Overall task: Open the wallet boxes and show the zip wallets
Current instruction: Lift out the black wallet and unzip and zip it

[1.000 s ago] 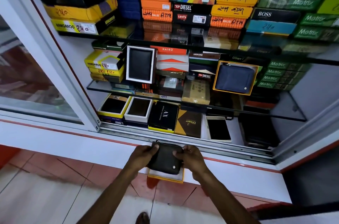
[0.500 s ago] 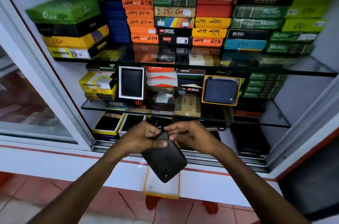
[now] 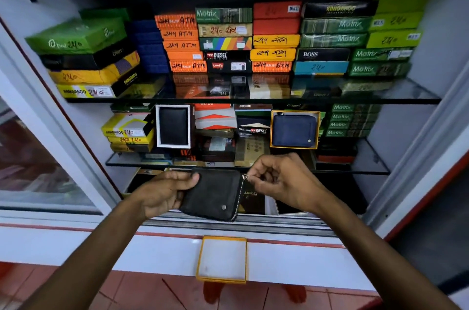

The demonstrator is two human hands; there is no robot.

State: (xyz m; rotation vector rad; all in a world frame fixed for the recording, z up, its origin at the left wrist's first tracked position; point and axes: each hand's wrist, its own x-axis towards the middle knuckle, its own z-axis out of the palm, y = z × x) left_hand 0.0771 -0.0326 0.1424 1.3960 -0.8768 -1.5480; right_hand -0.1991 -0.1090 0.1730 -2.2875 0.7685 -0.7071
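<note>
A black zip wallet [image 3: 214, 195] is held up in front of the lowest shelf. My left hand [image 3: 165, 191] grips its left edge, thumb on the front face. My right hand [image 3: 281, 180] pinches the metal zip pull [image 3: 245, 177] at the wallet's top right corner. Below, on the white ledge, lies the open yellow-rimmed box [image 3: 222, 260] with a white inside and nothing in it. On the middle shelf a navy zip wallet [image 3: 294, 130] stands in its own yellow-rimmed box, and a black wallet [image 3: 173, 126] stands in a white box.
Stacks of coloured wallet boxes [image 3: 225, 40] fill the top glass shelf [image 3: 418, 96]. More boxes crowd the middle shelf and the cabinet floor behind my hands. A sliding glass door [image 3: 38, 157] stands at the left, its metal track [image 3: 241, 226] under the wallet. Red floor tiles lie below the ledge.
The wallet came up out of its box on the ledge to shelf height. My right hand went from its edge to the zip pull at the top right corner.
</note>
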